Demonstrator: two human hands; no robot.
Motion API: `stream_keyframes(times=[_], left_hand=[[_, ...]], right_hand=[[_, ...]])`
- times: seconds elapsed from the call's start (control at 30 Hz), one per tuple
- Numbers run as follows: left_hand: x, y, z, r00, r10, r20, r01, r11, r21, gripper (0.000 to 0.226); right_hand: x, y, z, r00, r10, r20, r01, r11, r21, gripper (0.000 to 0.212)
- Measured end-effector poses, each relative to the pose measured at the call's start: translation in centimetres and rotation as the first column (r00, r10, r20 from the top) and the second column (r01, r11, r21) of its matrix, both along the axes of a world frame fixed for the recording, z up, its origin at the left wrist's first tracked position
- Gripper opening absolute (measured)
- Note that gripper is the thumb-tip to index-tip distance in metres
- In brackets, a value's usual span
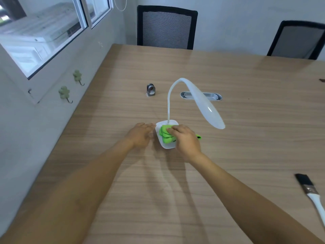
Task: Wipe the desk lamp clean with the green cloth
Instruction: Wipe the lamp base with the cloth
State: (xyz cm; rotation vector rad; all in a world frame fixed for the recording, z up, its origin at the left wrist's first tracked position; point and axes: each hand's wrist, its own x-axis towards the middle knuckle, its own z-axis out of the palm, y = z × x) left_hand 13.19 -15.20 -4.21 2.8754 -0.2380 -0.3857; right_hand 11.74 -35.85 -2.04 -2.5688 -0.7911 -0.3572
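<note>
A white desk lamp (pixel 204 103) stands mid-table, its thin neck arching up and its long head drooping to the right. The folded green cloth (pixel 165 134) lies on the lamp's white base (pixel 167 146). My right hand (pixel 186 140) presses down on the cloth, fingers curled over it, covering the right half of the base. My left hand (pixel 140 134) rests flat on the wood with fingers apart, its fingertips at the left rim of the base, holding nothing.
The wooden table (pixel 246 147) meets a wall on the left. A small metal object (pixel 150 89) and a silver cable grommet (pixel 211 96) lie behind the lamp. A black paintbrush with a white handle (pixel 311 192) lies at the right edge. Two black chairs (pixel 166 27) stand beyond.
</note>
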Motion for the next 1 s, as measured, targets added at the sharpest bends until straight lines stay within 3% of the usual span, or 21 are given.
stream_keyframes(times=[0.17,0.23,0.37,0.47,0.6,0.73,0.87,1.0], left_hand=[[0.2,0.7,-0.5,0.995,-0.093,-0.032,0.094,0.996,0.013,0.053],[0.0,0.7,-0.7,0.995,-0.1,-0.006,0.1,0.994,0.035,0.051],[0.1,0.8,-0.7,0.988,-0.154,0.004,0.152,0.982,0.114,0.052],[0.2,0.8,-0.8,0.988,-0.156,0.001,0.155,0.979,0.136,0.051],[0.0,0.7,-1.0,0.991,-0.136,0.017,0.134,0.986,0.1,0.05],[0.0,0.7,-1.0,0.991,-0.134,0.018,0.132,0.987,0.087,0.051],[0.1,0.7,-1.0,0.989,-0.146,0.028,0.143,0.986,0.091,0.052],[0.0,0.6,-0.8,0.991,-0.137,0.015,0.135,0.988,0.074,0.052]], right_hand=[[0.3,1.7,-1.1,0.983,0.012,-0.186,-0.053,0.975,-0.217,0.047],[-1.2,1.2,-1.4,0.981,0.077,-0.177,-0.122,0.958,-0.259,0.047],[-3.6,-0.9,-0.9,0.968,0.249,-0.029,-0.249,0.949,-0.195,0.042],[-1.6,-1.1,0.6,0.989,0.139,0.041,-0.137,0.989,-0.056,0.037],[0.5,-0.4,0.6,0.998,0.014,-0.062,-0.017,0.998,-0.053,0.038],[-1.5,0.1,-0.7,0.994,0.074,-0.08,-0.081,0.994,-0.077,0.044],[-3.4,0.0,-0.3,0.968,0.248,0.027,-0.245,0.965,-0.092,0.039],[-1.4,-0.6,0.6,0.996,0.068,0.049,-0.068,0.998,0.002,0.037]])
